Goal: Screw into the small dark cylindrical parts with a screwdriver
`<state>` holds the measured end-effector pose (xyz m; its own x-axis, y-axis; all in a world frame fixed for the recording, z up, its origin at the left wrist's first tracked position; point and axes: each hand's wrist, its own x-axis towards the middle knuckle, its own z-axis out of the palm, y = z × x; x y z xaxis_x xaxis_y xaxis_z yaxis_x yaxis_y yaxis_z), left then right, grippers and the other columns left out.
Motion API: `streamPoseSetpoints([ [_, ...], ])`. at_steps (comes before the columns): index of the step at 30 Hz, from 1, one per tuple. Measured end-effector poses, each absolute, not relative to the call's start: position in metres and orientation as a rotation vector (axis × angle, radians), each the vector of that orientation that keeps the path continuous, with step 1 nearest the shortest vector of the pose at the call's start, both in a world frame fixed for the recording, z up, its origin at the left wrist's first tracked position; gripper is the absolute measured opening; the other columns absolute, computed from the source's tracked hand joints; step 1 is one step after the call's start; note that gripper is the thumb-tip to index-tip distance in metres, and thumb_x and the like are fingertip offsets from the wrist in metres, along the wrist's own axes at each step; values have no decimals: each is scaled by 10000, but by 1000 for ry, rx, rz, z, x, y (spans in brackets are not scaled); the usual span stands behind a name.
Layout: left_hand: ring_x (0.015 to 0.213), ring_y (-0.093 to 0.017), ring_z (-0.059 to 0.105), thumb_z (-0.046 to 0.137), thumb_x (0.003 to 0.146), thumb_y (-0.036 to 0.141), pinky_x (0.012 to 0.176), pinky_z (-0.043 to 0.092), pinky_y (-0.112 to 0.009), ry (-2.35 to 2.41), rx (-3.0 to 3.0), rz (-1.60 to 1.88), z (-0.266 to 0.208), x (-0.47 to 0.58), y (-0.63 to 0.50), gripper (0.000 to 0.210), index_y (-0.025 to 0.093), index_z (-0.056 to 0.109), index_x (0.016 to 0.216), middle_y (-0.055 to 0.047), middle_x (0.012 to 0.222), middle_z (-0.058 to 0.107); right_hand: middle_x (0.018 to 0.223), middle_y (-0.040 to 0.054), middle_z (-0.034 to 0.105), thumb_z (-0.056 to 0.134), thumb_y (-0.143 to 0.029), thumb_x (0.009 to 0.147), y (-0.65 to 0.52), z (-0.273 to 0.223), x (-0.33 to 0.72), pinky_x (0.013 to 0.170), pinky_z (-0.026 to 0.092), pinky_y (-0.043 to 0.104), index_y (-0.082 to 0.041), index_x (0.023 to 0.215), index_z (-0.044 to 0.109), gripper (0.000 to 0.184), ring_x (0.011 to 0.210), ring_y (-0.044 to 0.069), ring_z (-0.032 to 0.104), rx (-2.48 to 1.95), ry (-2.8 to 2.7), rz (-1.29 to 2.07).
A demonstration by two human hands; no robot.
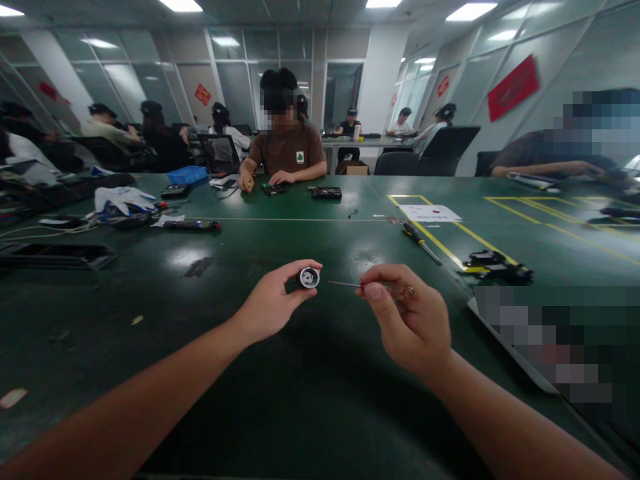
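My left hand (267,301) pinches a small round metal-rimmed part (309,278) between thumb and fingers. The part's dark end face, with small holes or pins in it, is turned toward me. Closed around the clear handle of a small screwdriver (343,284) is my right hand (414,323). Its thin metal shaft points left at the round part, and a short gap separates the tip from the rim. Both hands are above the green tabletop (300,400).
A yellow-and-black screwdriver (420,241) and black parts (495,267) lie at the right. Behind them is a white paper sheet (431,213). White gloves (125,200), a dark pen-like tool (190,226) and a blue bin (187,175) are at the left. A person (287,150) works opposite.
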<state>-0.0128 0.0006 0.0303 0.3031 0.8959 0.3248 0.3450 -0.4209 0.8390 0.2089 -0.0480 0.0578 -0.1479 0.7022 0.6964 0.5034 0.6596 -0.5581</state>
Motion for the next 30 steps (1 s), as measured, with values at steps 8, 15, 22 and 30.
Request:
streamPoseSetpoints([
  [8, 1168, -236, 651, 709, 847, 187, 1066, 487, -449, 1115, 1935, 1140, 6, -10, -2, 354, 238, 673, 1195, -59, 1229, 704, 810, 27, 728, 567, -273, 957, -54, 61, 208, 592, 518, 278, -216, 980, 641, 96, 641, 155, 680, -916, -1897, 182],
  [15, 1126, -219, 666, 723, 840, 179, 1034, 507, -413, 1128, 2023, 1109, 5, -17, -4, 368, 249, 680, 1198, -39, 1199, 717, 813, 22, 693, 572, -246, 957, -50, 56, 202, 636, 503, 272, -211, 976, 626, 67, 677, 148, 649, -858, -2043, 179],
  [22, 1141, -221, 655, 725, 855, 215, 1040, 497, -404, 1124, 2050, 1162, 6, -20, -4, 363, 246, 678, 1214, -49, 1221, 707, 786, 11, 649, 554, -225, 966, -46, 56, 200, 654, 476, 268, -205, 977, 599, 50, 670, 141, 607, -845, -2131, 146],
  [30, 1121, -209, 664, 716, 864, 202, 1023, 505, -375, 1069, 2050, 1143, 1, -20, -2, 348, 243, 680, 1208, -36, 1198, 712, 816, 18, 666, 560, -216, 968, -47, 55, 199, 654, 476, 261, -206, 993, 602, 50, 685, 140, 621, -815, -2128, 147],
])
